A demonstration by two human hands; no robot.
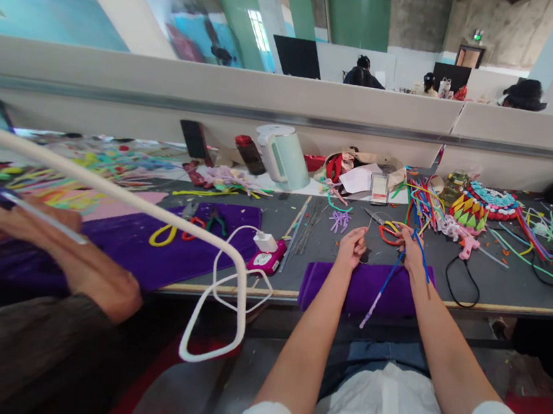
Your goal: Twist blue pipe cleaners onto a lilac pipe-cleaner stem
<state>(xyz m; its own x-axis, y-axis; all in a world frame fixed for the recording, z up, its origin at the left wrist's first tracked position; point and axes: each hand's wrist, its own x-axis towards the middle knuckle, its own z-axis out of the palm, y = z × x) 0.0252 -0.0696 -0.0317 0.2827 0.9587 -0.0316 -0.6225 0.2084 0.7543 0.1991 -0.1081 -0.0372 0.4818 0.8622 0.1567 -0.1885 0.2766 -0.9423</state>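
Over the far edge of a folded purple cloth point(362, 290), my left hand point(352, 248) is closed with the fingertips pinching a thin wire-like piece that points up. My right hand point(412, 244) is closed around blue pipe cleaners point(389, 276); one hangs down to a pale lilac end over the cloth. Red-and-orange handled scissors point(389, 232) lie between my hands, close to the right one. Beyond my left hand is a small pile of lilac pieces point(340, 220), with thin wires point(310, 224) to its left.
A white lamp arm point(156, 199) crosses the left side, above a co-worker's hands and forearm point(92, 265). A pink power strip point(267, 258), a kettle point(285, 158), a pink glue gun point(467, 245) with its black cord, and pipe cleaner bundles point(423, 201) lie around.
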